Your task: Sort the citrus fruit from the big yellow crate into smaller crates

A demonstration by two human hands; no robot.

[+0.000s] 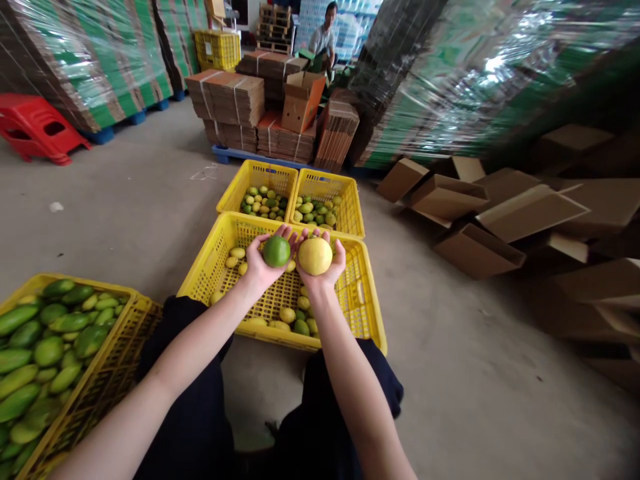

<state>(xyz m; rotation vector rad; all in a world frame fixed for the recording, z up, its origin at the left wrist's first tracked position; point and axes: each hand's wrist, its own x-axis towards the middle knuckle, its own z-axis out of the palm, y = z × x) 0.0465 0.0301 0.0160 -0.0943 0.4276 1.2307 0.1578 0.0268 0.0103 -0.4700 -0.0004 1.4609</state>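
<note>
Palm up, my left hand has its fingers curled round a green fruit. Close beside it on the right, my right hand cups a larger pale yellow fruit from below. Both hands are above a large yellow crate, whose perforated floor shows between scattered fruit. Yellow fruits lie at its left side, and a mix of yellow and green ones lies near its front edge.
Two smaller yellow crates with fruit stand beyond. A crate full of green fruit is at the left. Cardboard boxes lie at the right. Bundled cardboard, a red stool and a person are farther back.
</note>
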